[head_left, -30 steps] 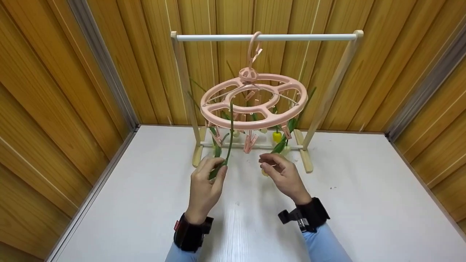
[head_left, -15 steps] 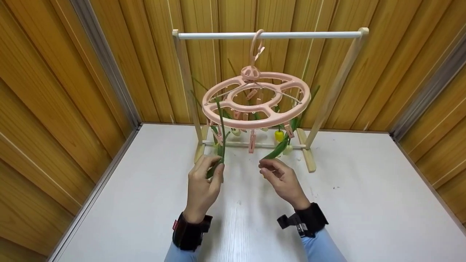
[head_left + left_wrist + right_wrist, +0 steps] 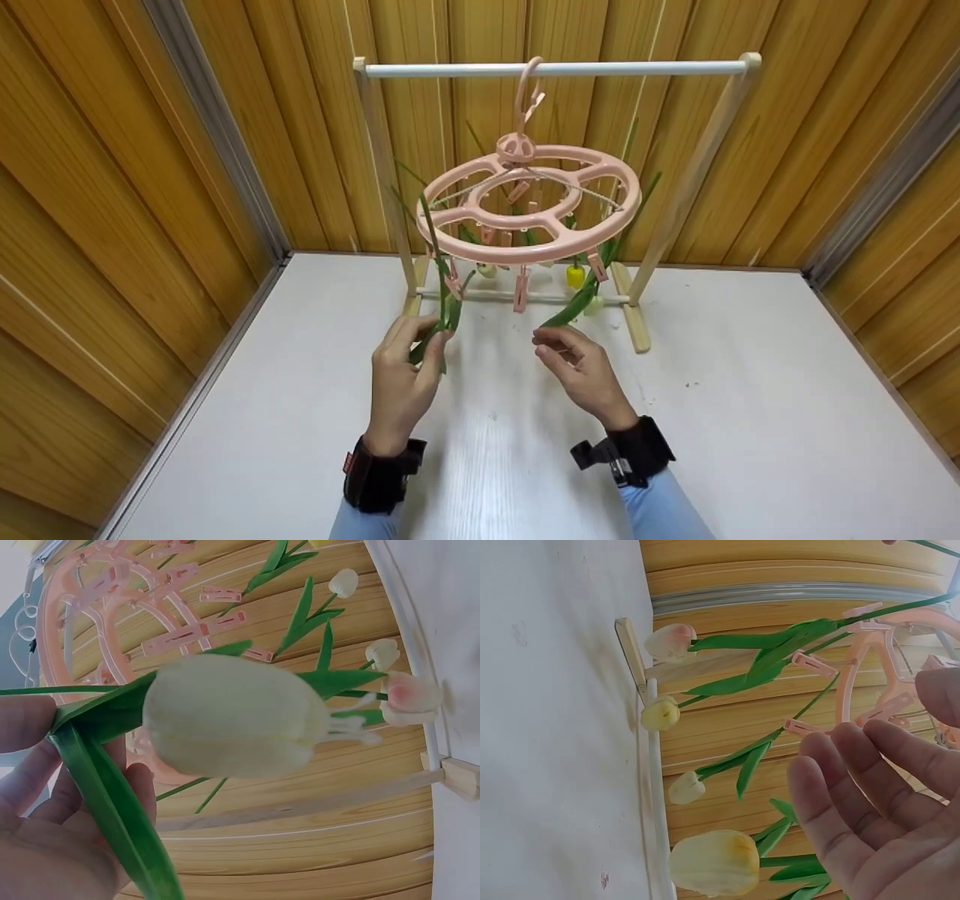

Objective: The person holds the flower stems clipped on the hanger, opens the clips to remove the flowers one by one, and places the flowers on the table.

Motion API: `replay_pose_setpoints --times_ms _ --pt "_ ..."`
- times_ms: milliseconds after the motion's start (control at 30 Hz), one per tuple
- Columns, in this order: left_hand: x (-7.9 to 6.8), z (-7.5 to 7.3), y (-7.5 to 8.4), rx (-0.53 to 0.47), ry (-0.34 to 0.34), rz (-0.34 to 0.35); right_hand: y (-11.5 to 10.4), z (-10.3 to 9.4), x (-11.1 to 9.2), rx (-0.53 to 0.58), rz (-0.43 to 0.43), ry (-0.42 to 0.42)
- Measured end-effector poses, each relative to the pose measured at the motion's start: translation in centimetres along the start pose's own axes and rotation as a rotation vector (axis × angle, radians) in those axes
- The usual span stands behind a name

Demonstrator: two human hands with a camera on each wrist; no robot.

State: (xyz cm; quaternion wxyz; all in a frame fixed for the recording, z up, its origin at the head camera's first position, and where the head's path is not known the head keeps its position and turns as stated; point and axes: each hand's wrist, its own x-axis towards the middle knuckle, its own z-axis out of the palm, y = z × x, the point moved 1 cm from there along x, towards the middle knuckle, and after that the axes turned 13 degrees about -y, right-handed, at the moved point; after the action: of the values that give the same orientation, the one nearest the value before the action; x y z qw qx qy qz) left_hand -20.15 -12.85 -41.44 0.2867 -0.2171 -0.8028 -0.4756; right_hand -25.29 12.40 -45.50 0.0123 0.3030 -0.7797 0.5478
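Observation:
My left hand (image 3: 405, 367) grips an artificial white tulip (image 3: 232, 716) by its green stem and leaves, between thumb and fingers. The bloom points away from the palm, and the stem rises past the left edge of a pink round clip hanger (image 3: 517, 255). My right hand (image 3: 585, 371) has loosely bent fingers and holds nothing; its fingertips overlap the end of a green leaf (image 3: 574, 306) in the head view. A pale yellow tulip (image 3: 714, 862) hangs head down close to that hand. Pink clothespins (image 3: 521, 291) dangle from the ring between the hands.
A rack with a white rod (image 3: 637, 68) and wooden legs (image 3: 694, 176) stands on the white table (image 3: 750, 420), bearing the hanger. Several other tulips hang upside down from its clips, including a yellow one (image 3: 575, 277) and a pinkish one (image 3: 411, 699). Wood-patterned panels (image 3: 832, 135) enclose the table.
My left hand has moved left with the white tulip, its stem swinging from the ring's front to the left edge. The front clothespin has turned; my right hand stays nearly in place.

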Motion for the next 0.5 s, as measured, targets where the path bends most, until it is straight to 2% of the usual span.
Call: replay_pose_setpoints --times_ms 233,500 --pt "-0.4 -0.6 -0.8 0.049 0.030 -0.012 -0.2 0.1 0.0 -0.025 -0.027 0.002" --pt "-1.0 -1.2 -2.0 0.102 0.009 -0.089 -0.6 0.0 -0.1 -0.093 -0.056 0.008"
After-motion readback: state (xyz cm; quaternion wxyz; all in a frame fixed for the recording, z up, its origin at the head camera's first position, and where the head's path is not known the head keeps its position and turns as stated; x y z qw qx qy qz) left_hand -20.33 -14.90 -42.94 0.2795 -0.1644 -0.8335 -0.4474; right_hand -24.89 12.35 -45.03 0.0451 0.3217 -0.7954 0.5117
